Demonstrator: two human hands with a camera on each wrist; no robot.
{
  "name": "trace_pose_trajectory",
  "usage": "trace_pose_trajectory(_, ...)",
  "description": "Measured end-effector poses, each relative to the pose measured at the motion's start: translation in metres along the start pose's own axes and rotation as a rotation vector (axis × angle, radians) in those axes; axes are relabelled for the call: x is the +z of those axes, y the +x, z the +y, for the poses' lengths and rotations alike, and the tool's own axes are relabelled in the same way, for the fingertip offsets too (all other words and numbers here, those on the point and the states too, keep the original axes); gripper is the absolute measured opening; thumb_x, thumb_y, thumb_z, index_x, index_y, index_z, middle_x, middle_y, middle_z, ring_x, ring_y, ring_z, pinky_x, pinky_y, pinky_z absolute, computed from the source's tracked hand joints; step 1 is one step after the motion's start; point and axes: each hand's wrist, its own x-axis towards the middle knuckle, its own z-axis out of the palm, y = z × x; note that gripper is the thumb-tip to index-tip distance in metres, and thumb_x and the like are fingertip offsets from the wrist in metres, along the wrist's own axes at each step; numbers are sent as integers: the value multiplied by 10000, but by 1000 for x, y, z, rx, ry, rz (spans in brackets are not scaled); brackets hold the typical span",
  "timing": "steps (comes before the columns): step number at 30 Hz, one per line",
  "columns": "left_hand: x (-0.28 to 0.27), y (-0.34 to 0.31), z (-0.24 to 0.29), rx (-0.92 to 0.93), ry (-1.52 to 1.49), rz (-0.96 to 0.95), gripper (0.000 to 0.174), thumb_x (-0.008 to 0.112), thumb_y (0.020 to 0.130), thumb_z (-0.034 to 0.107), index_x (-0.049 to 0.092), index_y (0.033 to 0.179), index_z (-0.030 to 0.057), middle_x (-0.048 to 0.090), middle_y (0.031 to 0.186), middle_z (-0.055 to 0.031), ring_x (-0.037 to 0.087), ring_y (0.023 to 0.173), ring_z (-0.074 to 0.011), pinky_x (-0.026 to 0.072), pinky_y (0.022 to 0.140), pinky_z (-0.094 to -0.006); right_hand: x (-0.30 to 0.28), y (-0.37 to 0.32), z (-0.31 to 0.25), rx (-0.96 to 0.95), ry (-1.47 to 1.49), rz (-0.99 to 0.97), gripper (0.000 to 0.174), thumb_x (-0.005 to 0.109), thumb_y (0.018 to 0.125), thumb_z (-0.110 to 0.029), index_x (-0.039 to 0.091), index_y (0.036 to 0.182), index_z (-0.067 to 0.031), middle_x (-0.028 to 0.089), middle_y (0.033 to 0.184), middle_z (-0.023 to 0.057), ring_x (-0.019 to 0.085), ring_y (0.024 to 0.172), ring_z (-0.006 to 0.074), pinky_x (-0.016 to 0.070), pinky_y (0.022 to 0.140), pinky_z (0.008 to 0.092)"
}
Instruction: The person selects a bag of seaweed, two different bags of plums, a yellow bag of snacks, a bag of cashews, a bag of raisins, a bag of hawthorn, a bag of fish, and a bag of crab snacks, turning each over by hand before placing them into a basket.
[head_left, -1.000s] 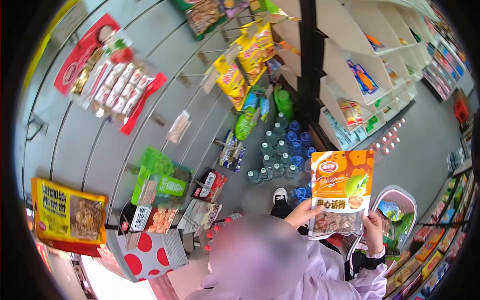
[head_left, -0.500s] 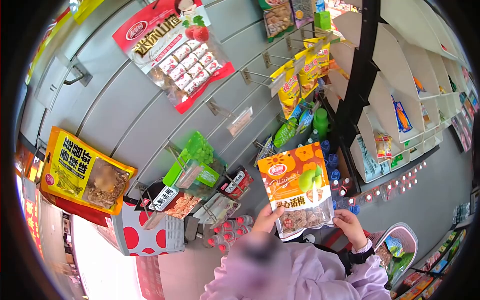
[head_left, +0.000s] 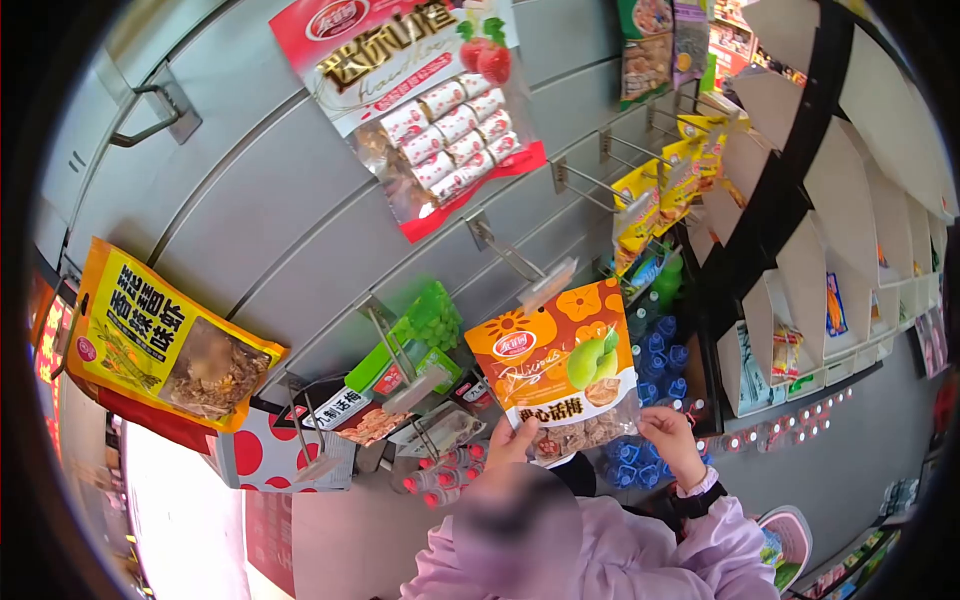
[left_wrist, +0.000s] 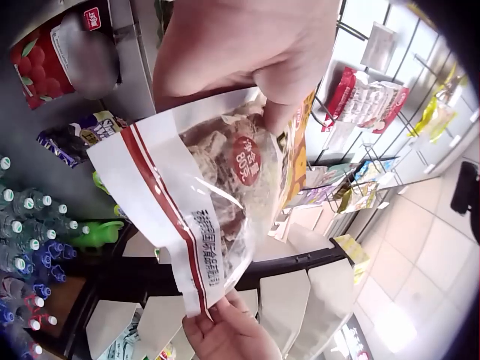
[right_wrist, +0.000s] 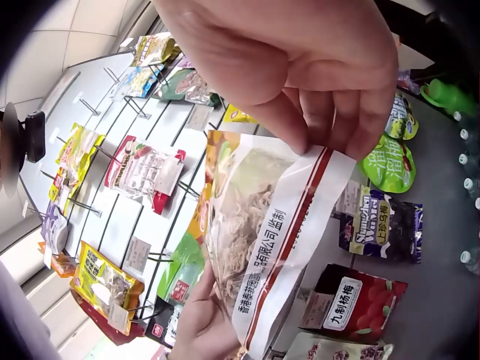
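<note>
An orange and white bag of preserved plums [head_left: 552,355] with a green fruit printed on it is held up in front of the person, its front facing the head camera. My left hand [head_left: 508,448] pinches its lower left edge, thumb on the front. The lower right corner is pinched by my right hand [head_left: 672,440]. Both wrist views show the back of the bag, with a clear window on brown dried pieces and a white strip with a red band. In the left wrist view the left hand [left_wrist: 247,56] covers its top edge.
A slatted wall carries hooks with a red hawthorn candy bag [head_left: 440,120], a yellow snack bag [head_left: 165,345] and a green bag [head_left: 425,325]. Bottles [head_left: 645,455] stand on the floor behind the plum bag. White compartment shelves [head_left: 815,260] are at the right, and a basket [head_left: 790,535] at lower right.
The head view has swung, so the wall's bags sit further right and the basket is mostly out of view. The plum bag has shifted left toward the wall, still in both hands.
</note>
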Motion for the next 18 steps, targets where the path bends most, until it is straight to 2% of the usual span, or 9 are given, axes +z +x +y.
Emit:
trace_pose_trajectory(2,-5,7,-1,13,-45,33,346,522,854,93,436,1177,5,518,1146,-61,478,1053,-150,353,922,-299,7,14,-8,-9,5,-18,161,561,803,3,561,962,29,593,825,16,534,750,55,421,644,176)
trace_pose_trajectory(5,-3,16,9,38,-47,57,325,528,864,138,446,1151,11,535,1092,-38,511,978,-119,404,856,-265,12,34,-7,22,-11,-35,141,561,803,3,569,940,33,597,823,18,536,760,58,425,658,182)
trace_pose_trajectory(8,-6,20,13,55,-21,75,323,525,865,143,449,1147,5,541,1085,-42,517,965,-118,410,848,-266,15,55,4,16,-36,-75,146,567,797,2,571,939,33,601,823,21,540,760,65,429,666,191)
trace_pose_trajectory(14,-22,27,14,55,83,8,331,529,865,158,459,1139,-13,549,1075,-45,511,956,-107,406,848,-262,24,74,9,58,-172,-51,148,582,784,4,578,930,28,604,826,27,547,749,77,434,677,204)
trace_pose_trajectory(18,-27,26,18,52,213,-6,335,541,862,188,480,1134,2,560,1039,-32,525,915,-101,430,814,-254,26,78,15,62,-152,-92,69,556,800,-1,566,868,3,573,756,-7,516,685,56,413,628,189)
